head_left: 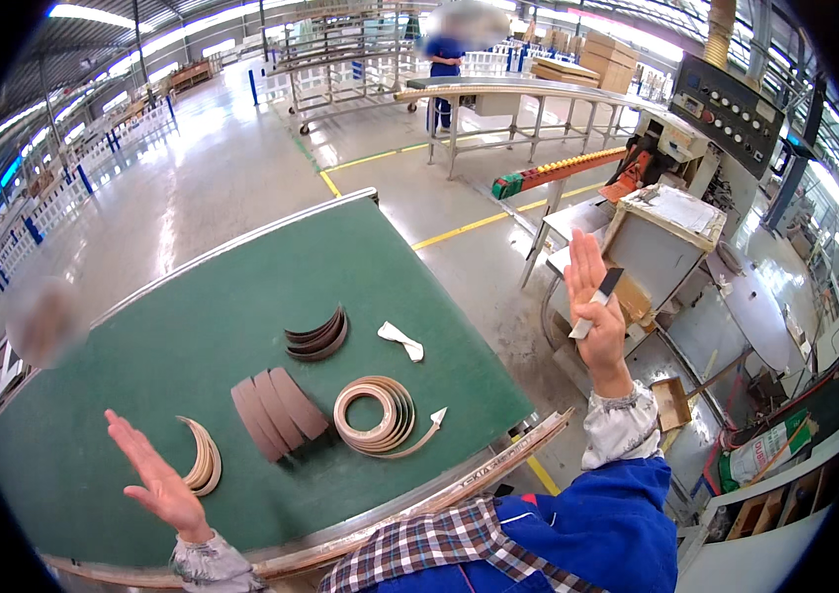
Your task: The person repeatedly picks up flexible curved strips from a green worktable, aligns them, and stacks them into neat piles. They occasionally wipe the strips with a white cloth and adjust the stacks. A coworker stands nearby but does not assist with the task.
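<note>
My left hand (157,484) is raised over the left part of the green table (340,257), palm turned inward and fingers stretched out, with nothing in it. Just right of it lies a crescent of stacked tan strips (204,461). My right hand (595,321) is held up beyond the table's right edge, its fingers straight. A short flat blade-like tool, black and silver (597,302), is pinned across its palm by the thumb. Mid-table are wide curved brown abrasive-looking strips (279,413), dark brown curved strips (318,336), a loose tan coil (376,407) and a twisted white scrap (401,341).
A machine with a dark control panel (729,114) and a cabinet (662,242) stand at the right. Behind the table are a long roller conveyor (538,89), racks (340,59) and a person in blue (445,59). Another blurred figure (46,321) is at the left.
</note>
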`<state>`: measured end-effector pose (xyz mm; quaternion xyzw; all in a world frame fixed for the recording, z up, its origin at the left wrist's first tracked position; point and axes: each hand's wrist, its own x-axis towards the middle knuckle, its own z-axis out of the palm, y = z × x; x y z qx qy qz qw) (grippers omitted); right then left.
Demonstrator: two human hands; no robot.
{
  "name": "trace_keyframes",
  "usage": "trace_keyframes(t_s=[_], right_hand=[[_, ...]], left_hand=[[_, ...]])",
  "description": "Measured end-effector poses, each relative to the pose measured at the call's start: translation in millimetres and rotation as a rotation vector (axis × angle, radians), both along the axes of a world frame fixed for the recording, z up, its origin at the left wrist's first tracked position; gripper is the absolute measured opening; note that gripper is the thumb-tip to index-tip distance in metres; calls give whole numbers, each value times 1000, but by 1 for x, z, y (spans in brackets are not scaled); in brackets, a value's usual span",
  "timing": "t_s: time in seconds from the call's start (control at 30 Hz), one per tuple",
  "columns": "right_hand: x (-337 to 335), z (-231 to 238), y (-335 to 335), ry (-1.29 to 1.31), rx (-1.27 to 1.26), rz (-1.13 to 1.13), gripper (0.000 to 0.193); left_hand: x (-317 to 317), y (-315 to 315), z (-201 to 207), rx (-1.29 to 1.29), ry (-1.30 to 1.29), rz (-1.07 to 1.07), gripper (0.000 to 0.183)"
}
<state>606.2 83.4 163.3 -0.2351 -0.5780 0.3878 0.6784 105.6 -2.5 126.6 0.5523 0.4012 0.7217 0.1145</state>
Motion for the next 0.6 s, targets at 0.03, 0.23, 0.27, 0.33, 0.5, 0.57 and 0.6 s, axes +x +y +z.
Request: trace_keyframes(t_s=[0.03,0.23,0.27,0.33,0.5,0.57,0.6], right_hand=[[-7,-1,2,-17,-4,1,82],[1,-11,16,-51,-63,-59,84],[4,-12,18,-50,-66,-69,83],[10,-14,21,-50,-71,-79,83],[8,-19,27,-52,-83,-63,83],[-2,-16,27,-37,-70,-49,83],[-2,-15,27,-18,-79,-40,82]], left_hand=[[6,1,-3,-5,0,-34,80],[8,13,-6,-12,-11,57,80],[5,12,-7,-15,0,69,80],[5,12,-9,-37,3,74,80],[14,15,-12,-31,-30,51,78],[22,17,-14,-31,-49,60,78],[26,21,-16,-26,-59,49,78]])
